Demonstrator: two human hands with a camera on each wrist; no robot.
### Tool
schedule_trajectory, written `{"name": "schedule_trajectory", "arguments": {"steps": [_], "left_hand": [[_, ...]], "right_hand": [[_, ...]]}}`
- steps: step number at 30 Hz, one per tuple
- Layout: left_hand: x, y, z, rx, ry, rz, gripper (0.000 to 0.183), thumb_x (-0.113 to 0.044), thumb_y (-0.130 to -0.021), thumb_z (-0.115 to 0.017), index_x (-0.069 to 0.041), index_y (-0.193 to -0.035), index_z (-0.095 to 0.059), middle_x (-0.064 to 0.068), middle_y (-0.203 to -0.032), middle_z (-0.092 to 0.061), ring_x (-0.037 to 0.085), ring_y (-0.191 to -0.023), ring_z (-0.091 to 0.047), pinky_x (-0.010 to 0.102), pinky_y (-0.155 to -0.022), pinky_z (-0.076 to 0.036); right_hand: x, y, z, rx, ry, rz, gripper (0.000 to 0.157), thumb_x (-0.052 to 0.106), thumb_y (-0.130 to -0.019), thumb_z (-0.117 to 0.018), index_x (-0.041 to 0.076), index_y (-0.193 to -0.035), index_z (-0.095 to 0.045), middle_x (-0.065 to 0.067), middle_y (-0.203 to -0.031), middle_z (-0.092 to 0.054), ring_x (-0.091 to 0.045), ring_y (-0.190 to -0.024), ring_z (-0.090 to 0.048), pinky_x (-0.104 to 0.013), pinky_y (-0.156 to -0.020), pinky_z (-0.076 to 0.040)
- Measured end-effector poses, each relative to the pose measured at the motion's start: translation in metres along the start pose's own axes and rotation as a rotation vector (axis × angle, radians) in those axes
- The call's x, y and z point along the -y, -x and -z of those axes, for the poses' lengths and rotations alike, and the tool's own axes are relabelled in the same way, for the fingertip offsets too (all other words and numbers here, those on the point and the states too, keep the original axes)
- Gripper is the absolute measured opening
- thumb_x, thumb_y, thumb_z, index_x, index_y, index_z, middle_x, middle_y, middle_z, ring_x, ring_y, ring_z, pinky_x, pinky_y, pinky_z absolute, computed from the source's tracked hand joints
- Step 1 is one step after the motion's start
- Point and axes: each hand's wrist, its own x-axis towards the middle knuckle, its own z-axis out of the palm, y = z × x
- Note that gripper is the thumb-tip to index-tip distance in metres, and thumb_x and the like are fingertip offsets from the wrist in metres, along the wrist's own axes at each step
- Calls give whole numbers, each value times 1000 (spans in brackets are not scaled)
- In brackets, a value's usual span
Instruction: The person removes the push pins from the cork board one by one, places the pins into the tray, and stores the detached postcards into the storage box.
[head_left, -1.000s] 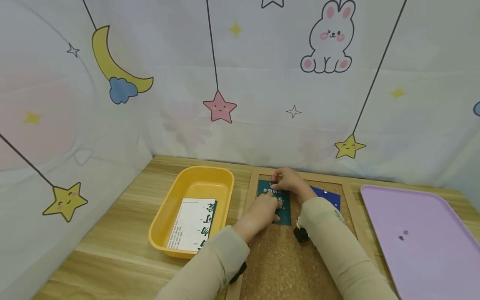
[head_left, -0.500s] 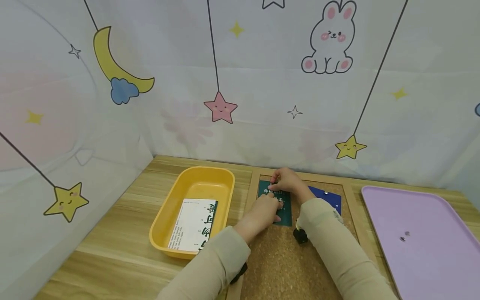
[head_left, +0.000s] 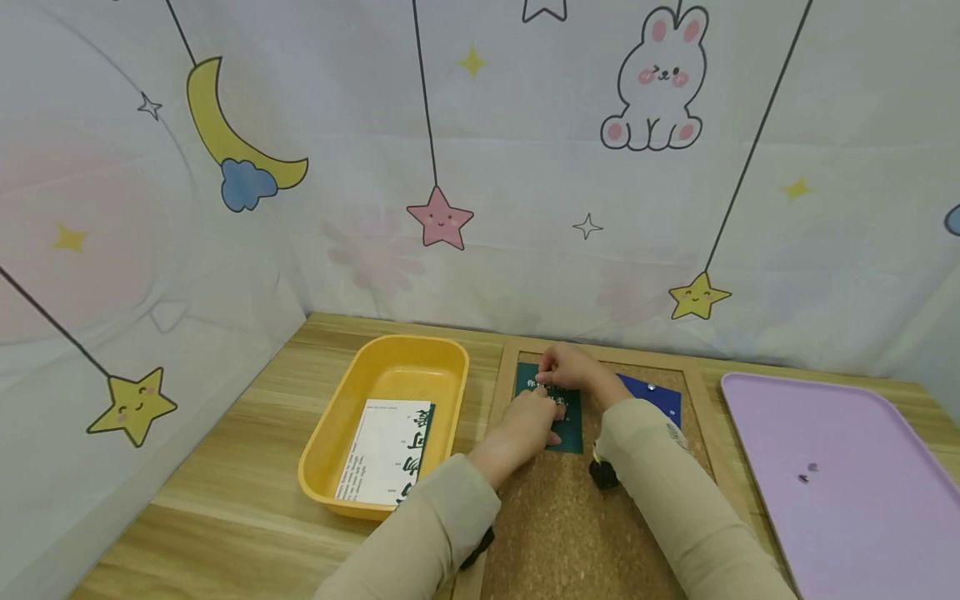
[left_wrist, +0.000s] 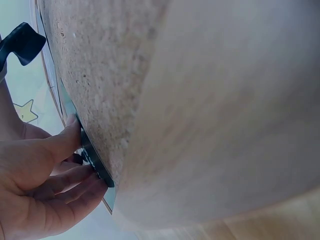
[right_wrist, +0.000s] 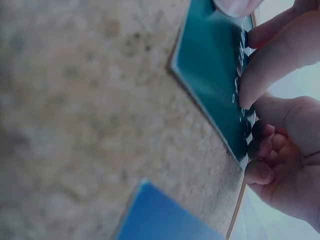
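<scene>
A dark green card (head_left: pixel 573 437) with white writing lies at the upper left of the cork board (head_left: pixel 570 525). My left hand (head_left: pixel 527 421) rests on it; in the left wrist view its thumb and fingers (left_wrist: pixel 82 192) press spread out along the card. My right hand (head_left: pixel 576 368) is at the card's upper part, thumb and fingers curled together in a pinch. The right wrist view shows its curled fingers (right_wrist: pixel 265 137) at the card's edge by a small shiny tack, mostly hidden by them. To the right lies a blue card (head_left: pixel 652 396) with a silver tack head near its top.
On the left stands a yellow tray (head_left: pixel 375 354) with printed white cards (head_left: pixel 382 450) in it. A flat lilac tray (head_left: pixel 847 533) at the right bears a few small shiny bits (head_left: pixel 805 478). Behind the wooden table hangs a patterned cloth (head_left: pixel 517 275).
The right hand's fingers draw closer together and shift slightly left and down on the green card. The left hand stays in place on the card.
</scene>
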Motion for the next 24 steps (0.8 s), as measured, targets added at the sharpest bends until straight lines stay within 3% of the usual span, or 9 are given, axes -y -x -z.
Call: {"name": "schedule_trajectory", "arguments": {"steps": [5, 9, 15, 24], "left_hand": [[0, -2, -2, -5, -44, -18, 37, -36, -83, -67, -17, -115, -68, 7, -109, -63, 18, -98, -57, 26, -84, -47], [2, 0, 0, -16, -6, -21, 38, -34, -83, -68, -14, -116, -68, 9, -116, -62, 22, -104, -58, 28, -89, -47], [4, 4, 2, -17, 112, 3, 40, -28, -84, -67, -11, -120, -65, 11, -123, -59, 29, -110, -56, 34, -95, -45], [1, 4, 1, 5, 123, 12, 42, -28, -85, -66, -12, -124, -62, 11, -125, -58, 29, -110, -56, 34, -94, -46]], "right_hand": [[-5, 3, -1, 31, -4, 141, 12, 6, -91, -58, -1, -83, -63, -3, -67, -55, -9, -54, -42, -22, -54, -38], [-3, 10, 0, 50, -60, 215, 12, 3, -92, -56, 0, -81, -61, -2, -66, -53, -8, -53, -41, -23, -54, -37], [-2, 24, 3, 27, -132, 218, 10, 4, -93, -54, 0, -84, -58, -2, -64, -50, -10, -55, -39, -24, -55, -36], [-8, 38, 11, 32, -203, 225, 10, 6, -95, -52, 0, -87, -55, 2, -64, -43, -10, -55, -37, -24, -55, -33]]}}
